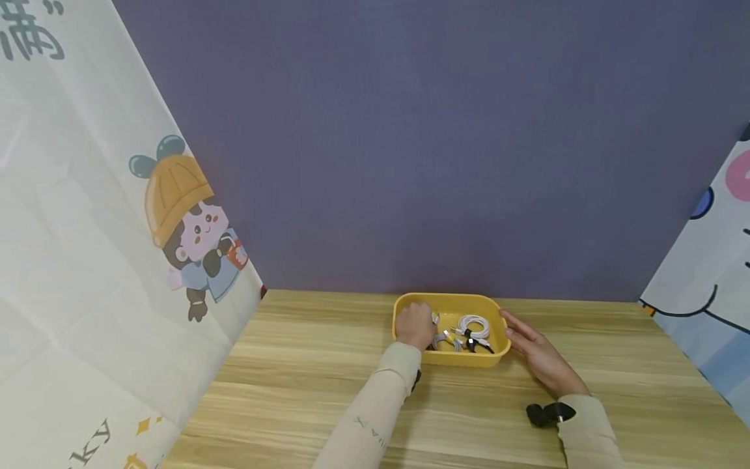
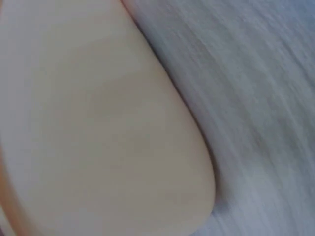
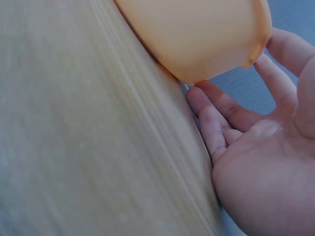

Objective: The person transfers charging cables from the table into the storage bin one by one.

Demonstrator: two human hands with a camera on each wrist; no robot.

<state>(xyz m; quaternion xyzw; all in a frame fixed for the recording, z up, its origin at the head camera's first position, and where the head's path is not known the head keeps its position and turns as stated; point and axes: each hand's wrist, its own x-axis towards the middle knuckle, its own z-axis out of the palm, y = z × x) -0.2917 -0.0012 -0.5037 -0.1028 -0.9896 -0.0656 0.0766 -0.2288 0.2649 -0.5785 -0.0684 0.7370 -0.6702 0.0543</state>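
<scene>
A yellow plastic bin (image 1: 463, 359) stands on the table, holding several coiled cables. My left hand (image 1: 416, 324) reaches down inside its left end with the knuckles up; the bin and the hand itself hide the fingertips, and I cannot tell whether they hold a cable. To its right lie a white coiled cable (image 1: 473, 325), a grey cable (image 1: 445, 341) with a yellow part, and a black-wrapped cable end (image 1: 471, 343). My right hand (image 1: 541, 357) touches the bin's right end with extended fingers. In the left wrist view the bin's pale outer wall (image 2: 113, 118) fills much of the picture.
The wood-grain table (image 1: 305, 365) meets a dark blue-purple panel (image 1: 410, 143) right behind the bin. A white sheet with a cartoon print (image 1: 193, 221) hangs at the left, and another printed sheet (image 1: 721, 286) at the right. A black wrist device (image 1: 549, 414) sits on the right wrist.
</scene>
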